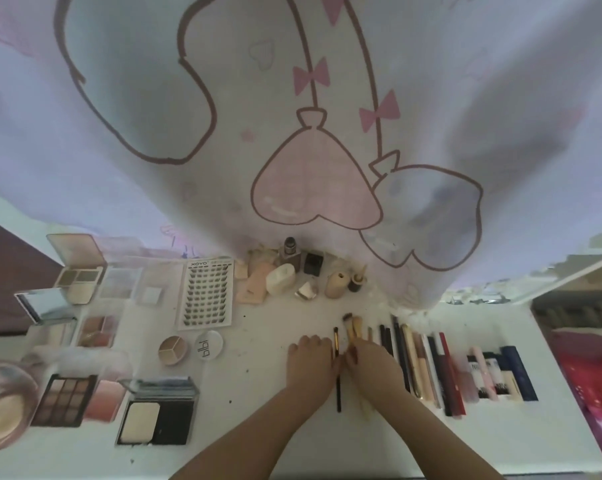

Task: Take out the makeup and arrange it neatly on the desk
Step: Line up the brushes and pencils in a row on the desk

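Makeup lies spread on a white desk (258,427). My left hand (310,358) rests palm down beside a thin black-handled brush (338,389), its fingers touching the brush. My right hand (369,358) lies over the handles of pale makeup brushes (353,325), whose heads stick out beyond the fingers. Whether either hand grips a brush is hidden. A row of pencils, pens and lipsticks (431,368) lies side by side to the right. Open palettes and compacts (64,400) fill the left side, with a lash card (206,294) behind them.
A printed curtain (292,133) hangs over the back of the desk. Small bottles and sponges (292,275) stand at its hem. Two round pots (188,346) sit near the middle. A red patterned cloth (590,379) lies past the desk's right edge.
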A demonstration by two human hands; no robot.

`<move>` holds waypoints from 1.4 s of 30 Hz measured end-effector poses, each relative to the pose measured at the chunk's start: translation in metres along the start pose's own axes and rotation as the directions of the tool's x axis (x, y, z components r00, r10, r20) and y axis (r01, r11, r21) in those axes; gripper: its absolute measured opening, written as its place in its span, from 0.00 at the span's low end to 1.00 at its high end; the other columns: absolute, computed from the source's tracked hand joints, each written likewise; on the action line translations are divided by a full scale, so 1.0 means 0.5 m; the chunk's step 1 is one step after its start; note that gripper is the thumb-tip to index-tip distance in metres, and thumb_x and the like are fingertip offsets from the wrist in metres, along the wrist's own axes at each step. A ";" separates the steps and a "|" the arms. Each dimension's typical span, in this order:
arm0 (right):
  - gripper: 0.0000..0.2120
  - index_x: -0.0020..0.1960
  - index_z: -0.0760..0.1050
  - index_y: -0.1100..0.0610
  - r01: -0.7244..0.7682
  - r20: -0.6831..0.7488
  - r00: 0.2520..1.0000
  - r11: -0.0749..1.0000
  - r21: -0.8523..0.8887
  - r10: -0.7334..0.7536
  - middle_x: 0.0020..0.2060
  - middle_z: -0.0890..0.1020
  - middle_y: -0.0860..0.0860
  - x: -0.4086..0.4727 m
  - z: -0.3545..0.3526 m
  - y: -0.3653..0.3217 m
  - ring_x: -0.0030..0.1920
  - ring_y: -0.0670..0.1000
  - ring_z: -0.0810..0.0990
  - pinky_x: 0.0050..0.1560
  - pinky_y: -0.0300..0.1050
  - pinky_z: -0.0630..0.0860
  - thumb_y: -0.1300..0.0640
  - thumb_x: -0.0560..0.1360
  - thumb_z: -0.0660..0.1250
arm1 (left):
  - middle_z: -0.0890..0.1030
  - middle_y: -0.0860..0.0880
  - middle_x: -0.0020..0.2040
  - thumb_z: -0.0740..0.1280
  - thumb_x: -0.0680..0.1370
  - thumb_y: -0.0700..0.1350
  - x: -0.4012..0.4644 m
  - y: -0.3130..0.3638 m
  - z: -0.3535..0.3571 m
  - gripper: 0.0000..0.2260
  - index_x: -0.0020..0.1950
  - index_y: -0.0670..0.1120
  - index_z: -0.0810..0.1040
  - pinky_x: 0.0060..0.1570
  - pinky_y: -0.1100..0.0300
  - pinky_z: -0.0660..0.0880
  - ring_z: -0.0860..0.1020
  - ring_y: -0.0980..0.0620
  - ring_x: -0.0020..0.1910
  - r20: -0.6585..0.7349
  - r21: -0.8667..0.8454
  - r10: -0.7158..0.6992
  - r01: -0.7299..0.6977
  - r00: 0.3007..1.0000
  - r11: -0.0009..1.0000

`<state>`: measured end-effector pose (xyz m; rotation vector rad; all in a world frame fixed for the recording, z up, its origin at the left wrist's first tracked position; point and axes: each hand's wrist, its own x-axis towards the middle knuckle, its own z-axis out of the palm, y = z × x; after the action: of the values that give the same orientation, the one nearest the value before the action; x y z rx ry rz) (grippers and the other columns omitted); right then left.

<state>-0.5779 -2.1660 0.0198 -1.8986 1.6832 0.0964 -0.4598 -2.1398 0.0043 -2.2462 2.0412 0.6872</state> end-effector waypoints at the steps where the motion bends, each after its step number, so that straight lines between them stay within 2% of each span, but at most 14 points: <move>1: 0.19 0.70 0.64 0.51 -0.006 -0.004 1.000 1.000 -0.008 0.006 0.48 0.81 0.51 0.002 0.003 -0.005 0.44 0.50 0.79 0.41 0.42 0.74 0.53 0.79 0.57 | 0.77 0.46 0.55 0.54 0.81 0.54 0.001 0.003 0.000 0.16 0.56 0.45 0.74 0.54 0.54 0.66 0.72 0.46 0.57 0.009 0.043 0.011 -0.012 1.000 0.999; 2: 0.23 0.73 0.58 0.52 -0.016 -0.008 1.000 1.000 -0.023 0.015 0.48 0.82 0.51 0.002 0.007 -0.008 0.44 0.50 0.80 0.40 0.42 0.73 0.53 0.80 0.57 | 0.77 0.46 0.55 0.54 0.81 0.54 0.002 0.005 -0.001 0.16 0.57 0.45 0.74 0.54 0.53 0.66 0.72 0.45 0.57 0.016 0.072 0.017 -0.018 1.000 0.997; 3: 0.24 0.73 0.56 0.53 -0.024 -0.018 1.000 0.999 -0.041 0.023 0.49 0.82 0.51 0.002 0.010 -0.007 0.45 0.51 0.81 0.39 0.42 0.72 0.53 0.79 0.58 | 0.76 0.46 0.55 0.54 0.81 0.54 0.001 0.005 -0.003 0.16 0.58 0.45 0.74 0.55 0.53 0.65 0.72 0.45 0.57 0.020 0.092 0.015 -0.017 1.000 0.996; 7: 0.17 0.64 0.61 0.57 -0.081 -0.074 0.995 0.990 -0.112 0.073 0.47 0.81 0.51 -0.003 0.011 -0.006 0.44 0.52 0.81 0.36 0.43 0.70 0.50 0.79 0.58 | 0.76 0.46 0.56 0.55 0.80 0.51 -0.012 -0.014 -0.010 0.15 0.58 0.45 0.74 0.55 0.53 0.65 0.71 0.46 0.57 0.039 0.120 -0.017 0.013 0.999 0.993; 13: 0.20 0.68 0.60 0.58 -0.142 -0.083 0.988 0.981 -0.130 0.132 0.51 0.80 0.52 0.004 0.013 -0.005 0.45 0.52 0.80 0.41 0.45 0.74 0.49 0.80 0.57 | 0.76 0.45 0.55 0.55 0.81 0.49 -0.050 -0.094 -0.028 0.14 0.57 0.43 0.75 0.56 0.53 0.64 0.71 0.45 0.57 0.041 0.173 -0.037 0.030 0.998 0.984; 16: 0.14 0.64 0.67 0.57 -0.144 -0.045 0.990 0.966 -0.213 0.137 0.54 0.80 0.53 0.002 0.014 -0.018 0.46 0.53 0.80 0.42 0.45 0.75 0.53 0.81 0.55 | 0.77 0.44 0.57 0.54 0.81 0.46 -0.073 -0.140 -0.037 0.13 0.58 0.43 0.75 0.58 0.52 0.64 0.71 0.45 0.58 0.055 0.224 -0.065 0.051 0.996 0.973; 18: 0.12 0.57 0.70 0.59 -0.126 -0.033 0.992 0.969 -0.213 0.122 0.52 0.80 0.54 -0.004 0.015 -0.044 0.50 0.54 0.80 0.43 0.44 0.74 0.53 0.81 0.55 | 0.76 0.44 0.58 0.54 0.81 0.44 -0.083 -0.168 -0.048 0.13 0.59 0.43 0.75 0.60 0.52 0.63 0.71 0.45 0.59 0.065 0.278 -0.091 0.070 0.994 0.958; 20: 0.12 0.53 0.70 0.59 -0.073 -0.023 0.997 0.987 -0.144 0.071 0.49 0.80 0.55 -0.012 0.023 -0.088 0.49 0.55 0.79 0.42 0.44 0.72 0.50 0.80 0.55 | 0.76 0.44 0.60 0.55 0.81 0.43 -0.090 -0.193 -0.061 0.13 0.61 0.43 0.74 0.62 0.51 0.63 0.70 0.45 0.61 0.083 0.347 -0.114 0.079 0.990 0.935; 25: 0.15 0.53 0.71 0.58 0.069 0.048 0.997 0.985 -0.156 -0.063 0.49 0.79 0.54 -0.035 0.094 -0.223 0.49 0.56 0.79 0.43 0.45 0.72 0.47 0.79 0.54 | 0.76 0.43 0.61 0.60 0.78 0.40 -0.100 -0.229 -0.091 0.13 0.61 0.43 0.75 0.64 0.51 0.63 0.70 0.43 0.63 0.142 0.508 -0.147 0.055 0.979 0.860; 28: 0.15 0.55 0.71 0.58 0.074 0.108 0.993 0.979 -0.189 -0.054 0.50 0.79 0.54 -0.044 0.133 -0.255 0.51 0.55 0.79 0.42 0.44 0.69 0.48 0.80 0.53 | 0.76 0.44 0.61 0.61 0.78 0.41 -0.100 -0.239 -0.099 0.11 0.60 0.44 0.75 0.62 0.52 0.64 0.70 0.44 0.62 0.145 0.532 -0.143 0.045 0.979 0.845; 32: 0.14 0.47 0.66 0.55 0.039 0.142 0.990 0.991 -0.125 -0.021 0.43 0.75 0.51 -0.054 0.135 -0.247 0.44 0.53 0.76 0.41 0.44 0.70 0.45 0.80 0.52 | 0.76 0.45 0.59 0.60 0.78 0.40 -0.099 -0.248 -0.111 0.11 0.59 0.44 0.74 0.59 0.54 0.64 0.71 0.45 0.60 0.139 0.520 -0.158 0.064 0.978 0.852; 35: 0.16 0.47 0.69 0.55 0.000 0.033 0.999 0.999 -0.053 0.001 0.41 0.76 0.50 -0.052 0.088 -0.197 0.41 0.51 0.74 0.42 0.44 0.72 0.43 0.80 0.53 | 0.76 0.45 0.59 0.59 0.78 0.39 -0.085 -0.223 -0.125 0.12 0.61 0.44 0.71 0.58 0.54 0.65 0.71 0.45 0.60 0.047 0.425 -0.114 0.084 0.992 0.901; 39: 0.12 0.55 0.72 0.55 -0.093 -0.139 0.986 0.995 -0.032 0.088 0.44 0.82 0.53 -0.030 -0.006 -0.069 0.41 0.53 0.77 0.40 0.43 0.73 0.49 0.80 0.54 | 0.75 0.44 0.60 0.55 0.80 0.43 -0.053 -0.109 -0.120 0.12 0.62 0.43 0.69 0.58 0.51 0.65 0.71 0.44 0.60 -0.013 0.254 0.095 -0.089 0.995 0.963; 42: 0.10 0.53 0.73 0.53 -0.117 -0.138 0.984 0.992 -0.052 0.109 0.41 0.81 0.51 -0.016 -0.050 0.013 0.42 0.52 0.78 0.43 0.44 0.72 0.53 0.80 0.54 | 0.76 0.43 0.59 0.53 0.82 0.47 -0.026 -0.004 -0.093 0.12 0.60 0.43 0.70 0.57 0.51 0.66 0.72 0.44 0.58 0.060 0.030 0.154 -0.156 0.986 0.987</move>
<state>-0.5937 -2.1708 0.0410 -1.8890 1.8986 0.0646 -0.4447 -2.1417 0.0501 -2.0412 2.1996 0.7114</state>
